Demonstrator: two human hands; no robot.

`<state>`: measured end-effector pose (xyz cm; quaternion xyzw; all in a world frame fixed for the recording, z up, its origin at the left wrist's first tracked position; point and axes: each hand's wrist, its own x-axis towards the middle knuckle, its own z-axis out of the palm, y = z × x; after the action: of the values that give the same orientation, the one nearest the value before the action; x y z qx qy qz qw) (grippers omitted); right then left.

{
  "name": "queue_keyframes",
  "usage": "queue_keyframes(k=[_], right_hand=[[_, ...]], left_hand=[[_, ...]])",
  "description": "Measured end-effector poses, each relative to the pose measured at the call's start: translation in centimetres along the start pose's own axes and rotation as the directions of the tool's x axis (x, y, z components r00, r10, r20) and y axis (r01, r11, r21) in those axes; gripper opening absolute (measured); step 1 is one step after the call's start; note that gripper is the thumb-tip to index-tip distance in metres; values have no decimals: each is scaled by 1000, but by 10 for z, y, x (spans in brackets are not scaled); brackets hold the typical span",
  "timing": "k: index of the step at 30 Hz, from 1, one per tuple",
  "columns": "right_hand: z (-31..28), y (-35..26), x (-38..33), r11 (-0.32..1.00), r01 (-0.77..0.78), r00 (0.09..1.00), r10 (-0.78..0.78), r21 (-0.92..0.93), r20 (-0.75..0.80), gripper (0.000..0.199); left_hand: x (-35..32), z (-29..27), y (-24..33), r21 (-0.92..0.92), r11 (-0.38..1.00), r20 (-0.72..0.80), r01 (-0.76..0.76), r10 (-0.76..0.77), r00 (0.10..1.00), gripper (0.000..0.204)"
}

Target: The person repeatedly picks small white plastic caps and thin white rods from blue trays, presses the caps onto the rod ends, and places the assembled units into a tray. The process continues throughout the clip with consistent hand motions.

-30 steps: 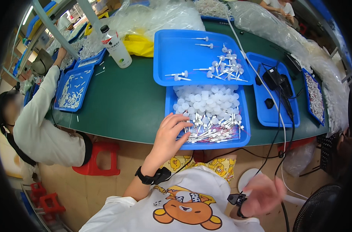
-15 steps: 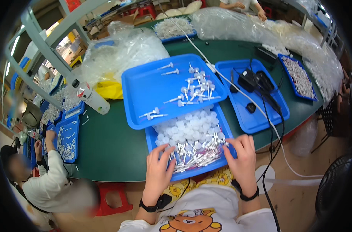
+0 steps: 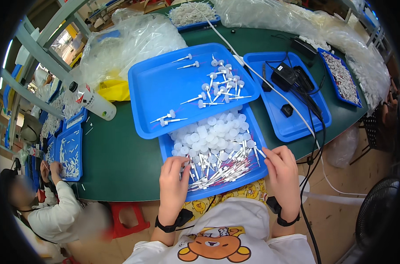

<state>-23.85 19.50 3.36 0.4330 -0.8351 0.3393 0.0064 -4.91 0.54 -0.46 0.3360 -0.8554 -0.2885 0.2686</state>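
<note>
A lower blue tray [image 3: 235, 190] in front of me holds frosted round plastic caps [image 3: 208, 136] and a pile of thin white sticks [image 3: 226, 171] with reddish wires. At its right rim my right hand [image 3: 284, 176] pinches a thin white stick [image 3: 261, 152] between thumb and forefinger. My left hand [image 3: 172, 187] is at the left rim, thumb and forefinger nearly together; whatever is between them is too small to name. An upper blue tray [image 3: 164, 79] overlaps the back of the lower one. In it lie several sticks fitted with round caps [image 3: 222, 83].
Right of the trays, another blue tray [image 3: 292, 134] carries black adapters [image 3: 284, 77] and cables. A white cord [image 3: 270, 97] crosses above it. A bottle [image 3: 96, 103] and plastic bags [image 3: 134, 48] stand left. A person [image 3: 59, 202] works at left beside a stick tray [image 3: 70, 154].
My right hand has closed on a white stick and drawn it to the tray's right rim. The left thumb and forefinger have come closer together. My view has shifted slightly.
</note>
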Motion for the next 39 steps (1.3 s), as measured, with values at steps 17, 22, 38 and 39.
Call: queue_keyframes(k=[17, 22, 38, 39], right_hand=[[28, -43, -11, 411, 42, 998, 28, 911, -58, 17], [32, -49, -9, 312, 11, 999, 39, 950, -24, 18], [52, -50, -11, 354, 86, 996, -13, 931, -87, 24], [53, -50, -11, 366, 94, 995, -18, 926, -94, 25]], left_hand=[[-10, -2, 14, -921, 59, 385, 386, -31, 923, 31], [-17, 3, 15, -854, -107, 510, 509, 21, 860, 33], [-20, 8, 24, -740, -193, 642, 644, 81, 762, 42], [-20, 9, 23, -746, -192, 633, 637, 92, 769, 41]])
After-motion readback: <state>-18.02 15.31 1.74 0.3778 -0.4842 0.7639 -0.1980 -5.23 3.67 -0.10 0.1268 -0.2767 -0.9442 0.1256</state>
